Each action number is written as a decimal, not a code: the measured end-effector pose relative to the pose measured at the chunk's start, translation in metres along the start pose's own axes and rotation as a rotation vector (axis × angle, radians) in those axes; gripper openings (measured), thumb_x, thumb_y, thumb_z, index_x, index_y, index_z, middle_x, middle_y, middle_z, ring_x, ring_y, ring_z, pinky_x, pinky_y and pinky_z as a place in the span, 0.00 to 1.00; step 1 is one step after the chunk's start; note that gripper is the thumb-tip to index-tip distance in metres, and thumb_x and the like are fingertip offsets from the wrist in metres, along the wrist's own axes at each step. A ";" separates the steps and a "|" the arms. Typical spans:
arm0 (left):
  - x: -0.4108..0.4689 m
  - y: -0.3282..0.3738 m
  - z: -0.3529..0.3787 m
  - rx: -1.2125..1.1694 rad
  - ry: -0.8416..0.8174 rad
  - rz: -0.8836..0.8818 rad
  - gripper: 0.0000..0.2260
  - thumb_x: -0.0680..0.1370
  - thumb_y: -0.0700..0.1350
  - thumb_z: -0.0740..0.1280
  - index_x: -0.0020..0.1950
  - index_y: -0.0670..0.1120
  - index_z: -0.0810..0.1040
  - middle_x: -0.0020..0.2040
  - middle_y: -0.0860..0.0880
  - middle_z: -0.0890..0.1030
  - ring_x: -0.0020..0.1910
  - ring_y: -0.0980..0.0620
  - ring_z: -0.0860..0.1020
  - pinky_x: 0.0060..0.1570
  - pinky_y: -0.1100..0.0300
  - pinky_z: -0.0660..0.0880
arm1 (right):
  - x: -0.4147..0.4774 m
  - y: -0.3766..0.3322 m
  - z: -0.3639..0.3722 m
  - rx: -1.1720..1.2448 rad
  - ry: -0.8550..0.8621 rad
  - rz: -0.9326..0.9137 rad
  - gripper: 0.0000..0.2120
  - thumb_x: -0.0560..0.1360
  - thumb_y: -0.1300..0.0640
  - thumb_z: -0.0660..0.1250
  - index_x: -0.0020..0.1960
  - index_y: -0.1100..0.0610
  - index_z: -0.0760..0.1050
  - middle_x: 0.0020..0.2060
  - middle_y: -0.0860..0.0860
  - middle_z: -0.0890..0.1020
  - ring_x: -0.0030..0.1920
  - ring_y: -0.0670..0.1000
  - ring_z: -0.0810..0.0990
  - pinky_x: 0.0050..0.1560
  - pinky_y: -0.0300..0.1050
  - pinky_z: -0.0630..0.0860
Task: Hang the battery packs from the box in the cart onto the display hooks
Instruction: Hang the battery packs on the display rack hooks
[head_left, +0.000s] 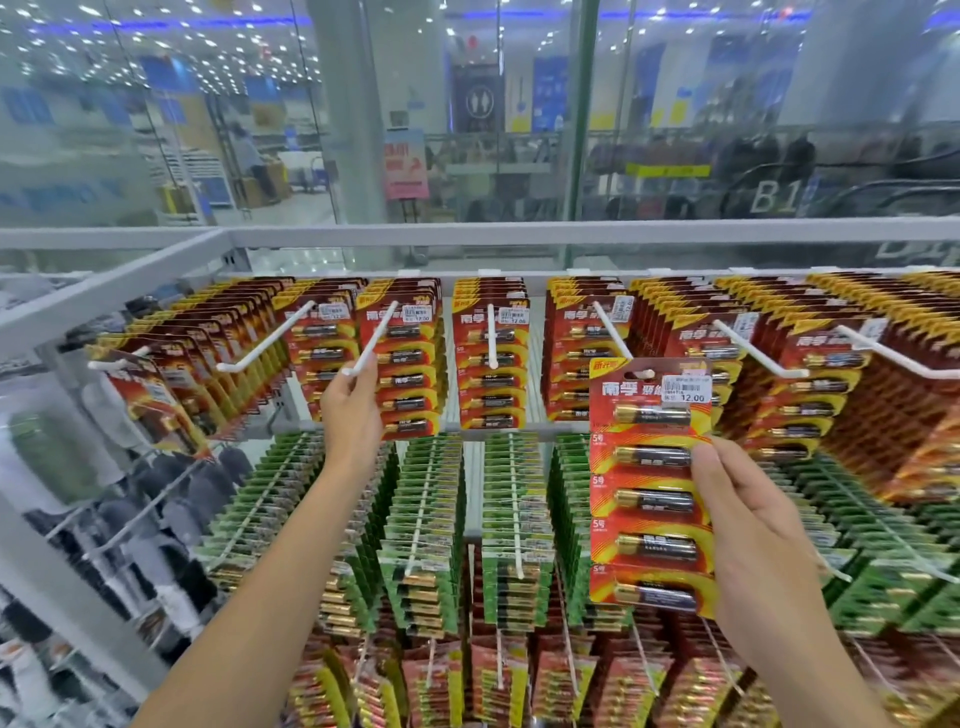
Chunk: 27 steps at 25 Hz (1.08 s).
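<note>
My right hand (753, 551) grips a red battery pack (649, 483) by its right edge, thumb on the front. The pack is upright, and its hang hole sits at the tip of a white display hook (613, 332). My left hand (350, 410) is raised to the left and pinches the tip of another white hook (374, 338) in the top row. Red packs (491, 353) hang further back on the top-row hooks. The box and the cart are out of view.
Green battery packs (426, 519) fill the hooks in the middle row, and more red and yellow packs (493, 680) hang lowest. A white metal frame (467, 234) tops the rack, with glass behind it. Grey goods hang on a rack at the left (156, 499).
</note>
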<state>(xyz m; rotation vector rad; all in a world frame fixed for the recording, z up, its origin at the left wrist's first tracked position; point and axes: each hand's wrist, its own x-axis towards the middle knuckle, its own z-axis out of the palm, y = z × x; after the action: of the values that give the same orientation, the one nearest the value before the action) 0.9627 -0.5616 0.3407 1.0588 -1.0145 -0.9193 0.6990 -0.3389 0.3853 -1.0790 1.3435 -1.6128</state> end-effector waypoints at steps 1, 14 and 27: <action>0.001 -0.002 -0.002 0.013 -0.003 0.008 0.28 0.77 0.68 0.66 0.58 0.42 0.81 0.48 0.46 0.78 0.44 0.45 0.74 0.45 0.44 0.72 | -0.001 -0.001 -0.001 0.022 -0.008 0.008 0.14 0.85 0.53 0.57 0.45 0.45 0.77 0.30 0.32 0.82 0.32 0.31 0.81 0.31 0.27 0.77; 0.001 -0.002 -0.003 0.044 -0.003 -0.008 0.15 0.84 0.60 0.64 0.55 0.50 0.83 0.43 0.48 0.83 0.42 0.45 0.81 0.45 0.49 0.80 | 0.045 0.011 0.013 0.028 -0.008 0.049 0.16 0.86 0.48 0.57 0.51 0.49 0.83 0.47 0.56 0.88 0.46 0.60 0.88 0.48 0.61 0.84; 0.007 -0.011 -0.013 0.063 -0.028 0.034 0.22 0.81 0.61 0.66 0.56 0.41 0.79 0.47 0.46 0.76 0.43 0.44 0.73 0.44 0.45 0.71 | 0.143 0.046 0.043 -0.105 0.187 0.006 0.13 0.86 0.47 0.57 0.50 0.49 0.78 0.25 0.43 0.71 0.25 0.43 0.67 0.30 0.43 0.64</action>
<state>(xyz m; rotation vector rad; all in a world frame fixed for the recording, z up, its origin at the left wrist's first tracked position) 0.9760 -0.5674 0.3290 1.0805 -1.0875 -0.8815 0.6907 -0.4935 0.3626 -1.0028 1.5677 -1.6880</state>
